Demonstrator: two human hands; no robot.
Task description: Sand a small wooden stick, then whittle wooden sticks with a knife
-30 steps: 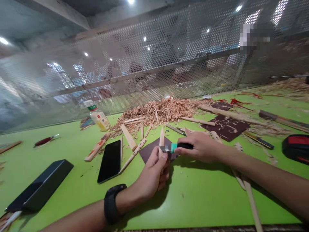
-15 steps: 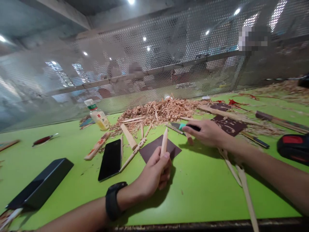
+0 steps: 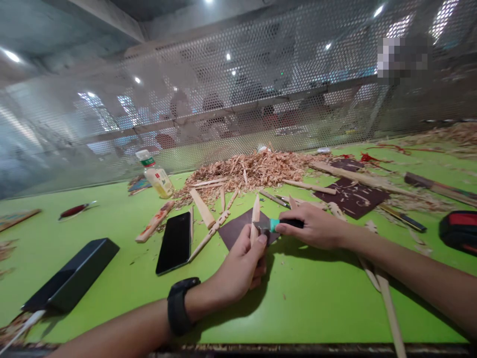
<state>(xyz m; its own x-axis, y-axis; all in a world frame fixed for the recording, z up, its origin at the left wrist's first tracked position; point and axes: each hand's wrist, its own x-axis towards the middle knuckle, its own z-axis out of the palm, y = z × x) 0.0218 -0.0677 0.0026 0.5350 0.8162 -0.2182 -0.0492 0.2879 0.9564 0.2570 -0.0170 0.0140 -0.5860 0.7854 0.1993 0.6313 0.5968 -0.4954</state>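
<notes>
Upright in my left hand (image 3: pixel 238 266) is a slim, pointed wooden stick (image 3: pixel 256 213), its lower end hidden by my closed fingers. My right hand (image 3: pixel 315 226) grips the black handle of a carving knife (image 3: pixel 292 223) with a green collar. The knife's blade lies against the stick, just above my left thumb. Beneath the stick, a dark square of sandpaper (image 3: pixel 234 229) rests on the green table (image 3: pixel 298 303). Pale carved wooden pieces (image 3: pixel 389 308) lie under and beside my right forearm.
A heap of wood shavings (image 3: pixel 242 169) lies along the mesh screen (image 3: pixel 208 114). To the left are a phone (image 3: pixel 174 242), a bottle (image 3: pixel 158 179), a dark box (image 3: pixel 74 273) and a red-handled knife (image 3: pixel 76 211). A red-and-black tape measure (image 3: pixel 460 231) sits at right.
My right hand has brought the knife down and left, from beyond the stick onto its side. My left hand keeps its hold on the stick. The view has shifted slightly.
</notes>
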